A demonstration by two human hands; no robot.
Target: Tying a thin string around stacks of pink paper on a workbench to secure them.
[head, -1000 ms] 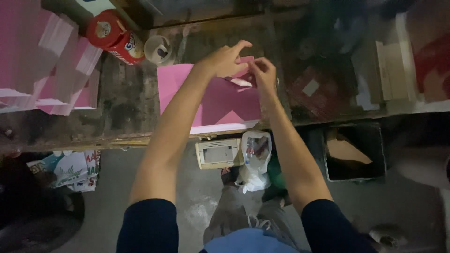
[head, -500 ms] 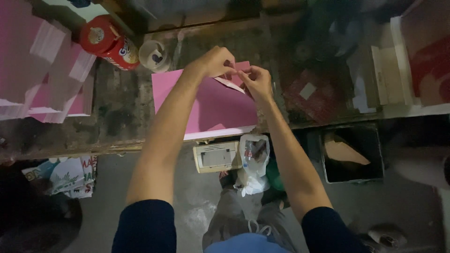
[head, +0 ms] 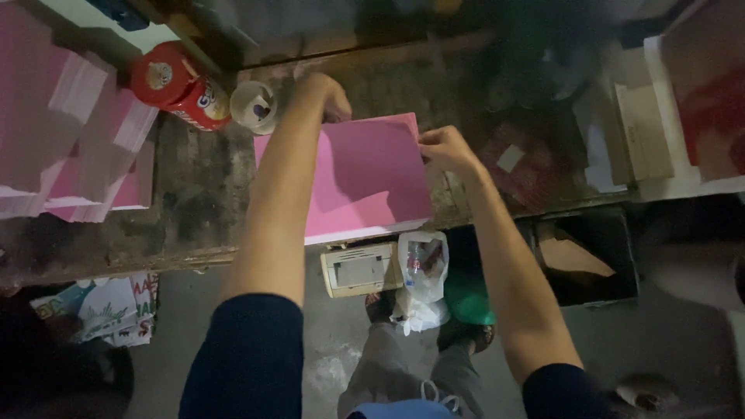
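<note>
A: Where is the pink sheet stack point(head: 353, 182)?
B: Flat on the tabletop point(head: 194, 209), long axis running left-right, near edge overhanging.
A: Hands?
B: Left hand point(head: 326, 95) at the far corner, grip unclear. Right hand point(head: 444, 149) pinches the right edge.

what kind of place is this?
Probably a small craft or packaging workshop: a worn workbench, stacks of pink sheets, and the pink sheet that both hands work on, with clutter on the floor below.

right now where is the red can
In the head view the red can lies on its side at the upper left of the workbench, just left of a small white cup and beyond the left hand.
</note>
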